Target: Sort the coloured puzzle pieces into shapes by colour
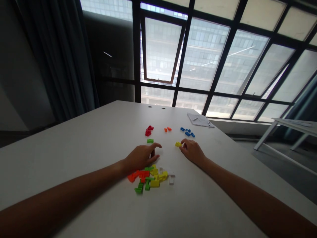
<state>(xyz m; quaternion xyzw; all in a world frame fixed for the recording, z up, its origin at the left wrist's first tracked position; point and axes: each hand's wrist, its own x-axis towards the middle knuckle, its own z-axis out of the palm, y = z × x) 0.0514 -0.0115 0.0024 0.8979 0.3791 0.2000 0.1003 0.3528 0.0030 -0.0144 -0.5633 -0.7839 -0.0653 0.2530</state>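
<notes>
Chiefly, a disturbance of the sorted groups is judged possible: the loose heap of plastic puzzle pieces (151,178) lies just on the near side of the left hand (141,158), so that a low sweep of that wrist could scatter it. The red pieces (148,131), orange pieces (167,129) and blue pieces (187,132) are kept in small clusters near one another, and a careless knock could mix them. Low contrast is also noted: the white pieces (171,179) are pale against the white table (74,148) and could be overlooked in the dim light. The left hand is held partly open, its fingers loosely curved and resting on the tabletop; nothing is seen held in it, and the green piece (150,140) is found just beyond its fingertips. The right hand (193,152) is half open, with its fingertips at the yellow piece (178,144), which appears to be touched; whether it is gripped cannot be told. Red, green, yellow and white pieces are mingled in the heap. Listed farther off are sheets of paper (199,120) with a pen (209,124), a gridded window (223,66), a dark curtain (56,56) and a white-framed side table (292,132).
</notes>
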